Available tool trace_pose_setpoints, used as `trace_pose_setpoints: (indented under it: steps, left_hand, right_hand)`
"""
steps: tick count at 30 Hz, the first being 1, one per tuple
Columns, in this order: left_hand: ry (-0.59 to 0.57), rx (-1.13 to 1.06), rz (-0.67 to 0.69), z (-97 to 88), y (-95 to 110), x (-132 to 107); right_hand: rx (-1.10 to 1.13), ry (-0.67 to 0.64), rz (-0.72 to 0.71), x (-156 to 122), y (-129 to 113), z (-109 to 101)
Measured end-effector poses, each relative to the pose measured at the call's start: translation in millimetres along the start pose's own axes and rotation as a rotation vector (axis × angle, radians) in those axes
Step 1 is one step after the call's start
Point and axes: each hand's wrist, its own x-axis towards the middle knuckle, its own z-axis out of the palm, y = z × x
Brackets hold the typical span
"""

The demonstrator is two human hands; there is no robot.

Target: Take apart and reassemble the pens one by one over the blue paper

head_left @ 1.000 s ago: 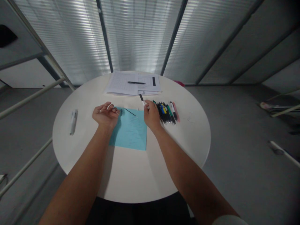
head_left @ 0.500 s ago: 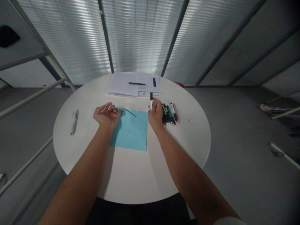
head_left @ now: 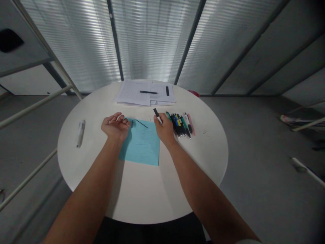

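My left hand [head_left: 115, 126] lies palm up at the top left corner of a light blue sheet of paper [head_left: 140, 144], its curled fingers holding a thin white piece [head_left: 119, 117]. My right hand [head_left: 165, 130] pinches a black-and-white pen barrel [head_left: 157, 115] that tilts up and to the left. That hand is next to a row of several coloured pens [head_left: 179, 125]. A thin black pen refill [head_left: 141, 123] lies across the top of the blue sheet, between my hands.
The round white table [head_left: 142, 193] also holds a white pen [head_left: 80, 133] at the left and a stack of printed papers [head_left: 132, 93] at the far side, with a black pen [head_left: 148, 92] on it. Metal railings stand at the left, beyond the table.
My right hand has moved slightly left and toward me. The pen barrel has gone from nearly upright to tilting left. My left hand has hardly moved.
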Motion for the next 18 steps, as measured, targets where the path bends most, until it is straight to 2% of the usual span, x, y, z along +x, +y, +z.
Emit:
trace_pose_setpoints:
  steps: [5,13,18]
  left_hand:
    - [0.016,0.003,0.001,1.1,-0.3,-0.5]
    - [0.013,0.018,-0.002,2.6,-0.3,-1.4]
    - [0.012,0.023,0.004,4.7,-0.2,-3.0]
  right_hand:
    - [-0.129,-0.061,-0.085,-0.4,4.9,1.5]
    - [-0.294,-0.312,-0.144,-2.9,6.2,3.7]
    - [-0.33,-0.277,-0.133,-1.9,4.6,2.0]
